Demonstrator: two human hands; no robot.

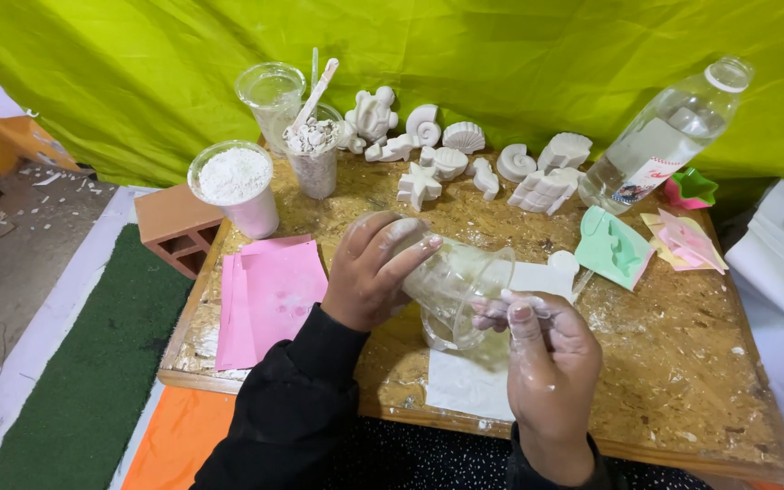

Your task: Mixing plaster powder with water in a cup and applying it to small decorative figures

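My left hand (369, 270) grips a clear plastic cup (454, 284) tipped on its side, mouth toward the right. My right hand (542, 358) is at the cup's mouth with its fingers on the rim, dusted white; whether it holds anything small I cannot tell. Both hands hover over a white sheet (469, 381) on the wooden board table (682, 363). A white plaster cast (563, 265) lies just behind the cup.
Behind stand a cup of white powder (236, 186), a cup with a stir stick (312, 150), an empty clear cup (271, 95), several white plaster shells and figures (451, 154), and a water bottle (664, 136). Pink sheets (269, 295) lie left; green mould (612, 247) and coloured moulds (687, 238) right. A brick (177, 227) sits off the left edge.
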